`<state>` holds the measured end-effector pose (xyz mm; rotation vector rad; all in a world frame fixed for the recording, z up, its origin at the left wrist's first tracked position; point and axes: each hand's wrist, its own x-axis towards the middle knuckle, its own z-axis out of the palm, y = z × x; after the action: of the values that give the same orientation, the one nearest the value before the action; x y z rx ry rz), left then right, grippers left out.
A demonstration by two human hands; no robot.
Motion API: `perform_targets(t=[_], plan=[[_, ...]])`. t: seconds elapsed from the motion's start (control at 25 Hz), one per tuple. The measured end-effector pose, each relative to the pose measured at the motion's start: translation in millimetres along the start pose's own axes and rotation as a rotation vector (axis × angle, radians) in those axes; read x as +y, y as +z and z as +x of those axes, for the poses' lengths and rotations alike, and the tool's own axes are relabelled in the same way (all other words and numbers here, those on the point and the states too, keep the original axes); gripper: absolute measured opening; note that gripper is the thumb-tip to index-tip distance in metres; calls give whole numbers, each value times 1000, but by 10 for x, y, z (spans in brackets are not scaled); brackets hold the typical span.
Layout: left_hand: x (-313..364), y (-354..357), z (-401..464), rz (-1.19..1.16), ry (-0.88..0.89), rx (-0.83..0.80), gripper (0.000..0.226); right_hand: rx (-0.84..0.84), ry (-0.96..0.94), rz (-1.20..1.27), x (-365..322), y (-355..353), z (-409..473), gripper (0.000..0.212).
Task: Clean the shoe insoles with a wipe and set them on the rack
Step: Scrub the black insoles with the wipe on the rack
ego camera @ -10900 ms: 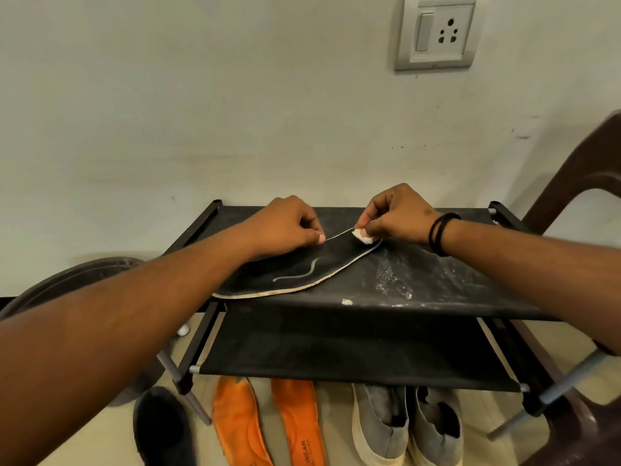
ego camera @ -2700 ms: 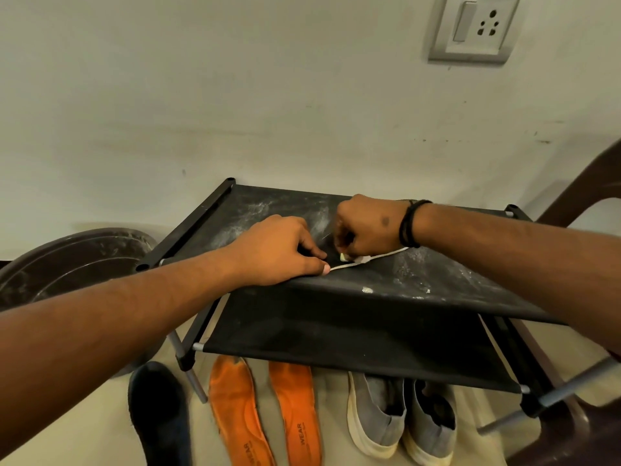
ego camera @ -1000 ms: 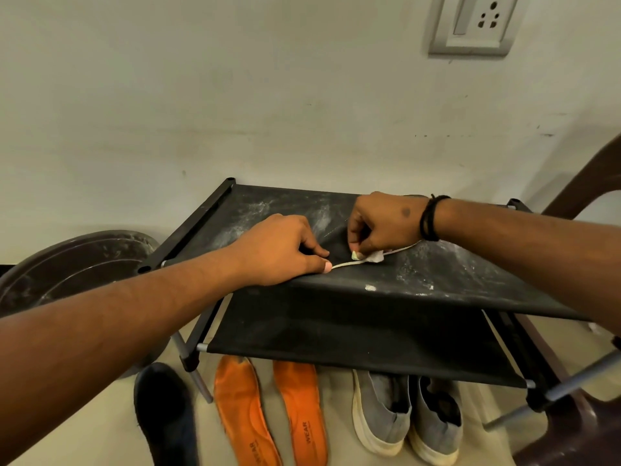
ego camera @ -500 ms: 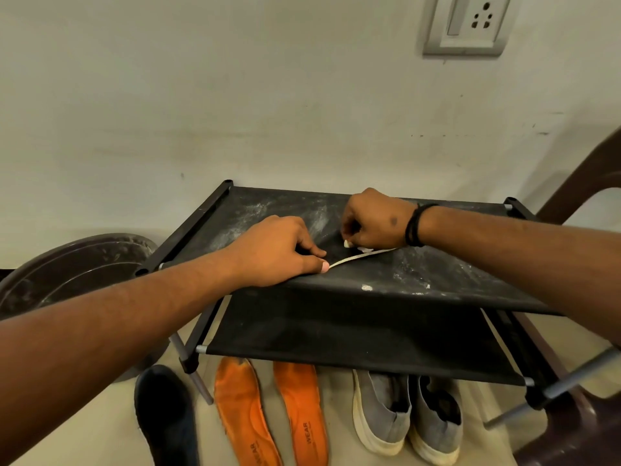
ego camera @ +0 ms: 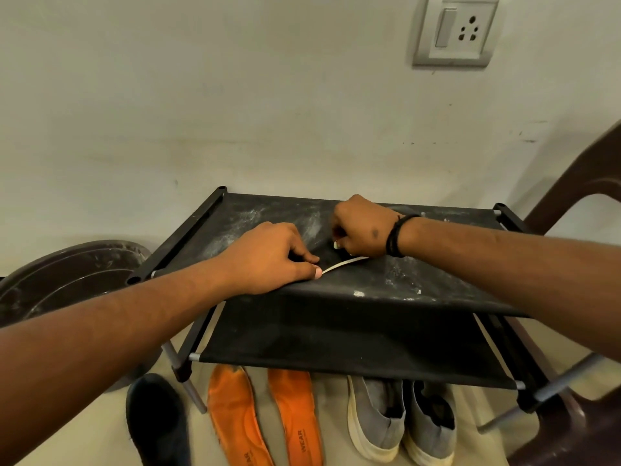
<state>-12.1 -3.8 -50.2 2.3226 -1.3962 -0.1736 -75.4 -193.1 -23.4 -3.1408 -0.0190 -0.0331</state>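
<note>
A black insole with a pale rim [ego camera: 342, 263] lies on the top shelf of the black fabric rack [ego camera: 420, 290], mostly hidden under my hands. My left hand [ego camera: 268, 257] holds it down, its thumb pressing the pale rim. My right hand [ego camera: 361, 230], with a black band at the wrist, has curled fingers pinching a small white wipe [ego camera: 336, 244] against the insole's dark top. Two orange insoles [ego camera: 242, 418] [ego camera: 297, 415] and a black insole [ego camera: 158, 422] lie on the floor below the rack.
A pair of grey slip-on shoes [ego camera: 401, 422] stands on the floor under the rack. A round dark lid or basin [ego camera: 67, 274] leans at the left. A brown plastic chair [ego camera: 578, 196] stands at the right. The wall behind carries a socket plate [ego camera: 457, 30].
My right hand keeps rubbing the wipe over the insole; since half a second ago it has shifted slightly back and up. My left hand stays in place on the rim.
</note>
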Motion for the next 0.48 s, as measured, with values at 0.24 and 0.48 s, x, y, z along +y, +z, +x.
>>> perform_targets(t=[0.24, 0.48], plan=[[62, -50, 30, -10, -44, 2, 24, -20, -31, 258, 143, -283, -321, 6], [256, -80, 201, -150, -248, 36, 22, 180, 146, 274, 558, -285, -280, 8]])
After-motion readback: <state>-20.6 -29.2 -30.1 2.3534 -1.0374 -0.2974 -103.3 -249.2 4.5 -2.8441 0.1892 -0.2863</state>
